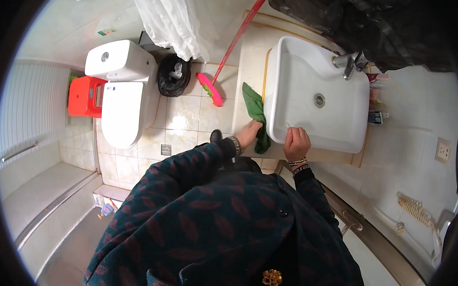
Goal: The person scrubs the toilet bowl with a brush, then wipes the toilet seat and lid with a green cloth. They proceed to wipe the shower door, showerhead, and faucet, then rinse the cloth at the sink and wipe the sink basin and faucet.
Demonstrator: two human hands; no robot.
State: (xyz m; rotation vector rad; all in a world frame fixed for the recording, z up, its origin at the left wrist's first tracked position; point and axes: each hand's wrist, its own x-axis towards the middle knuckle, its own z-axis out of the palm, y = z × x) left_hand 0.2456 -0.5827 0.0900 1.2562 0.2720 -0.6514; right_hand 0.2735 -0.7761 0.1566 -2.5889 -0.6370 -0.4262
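My left hand (pixel 248 135) grips a crumpled green cloth (pixel 254 106), which lies on the counter (pixel 251 53) along the left side of a white washbasin (pixel 360 126). One end of the cloth stretches away from me past my fingers; the other hangs toward the counter's front edge. At the basin's near rim is my right hand (pixel 297 143), its fingers curled together and nothing visible in them. The palm side is hidden. A chrome faucet (pixel 347 62) stands at the basin's upper right, and a metal drain (pixel 319 100) shows in its floor.
A pink broom (pixel 210 90) with a red handle leans left of the counter. Farther left are a black-bagged bin (pixel 173 80), a white toilet (pixel 121 112) and a red plastic stool (pixel 83 96). Toiletries (pixel 375 118) line the basin's right side. A sliding-door rail (pixel 377 239) runs at lower right.
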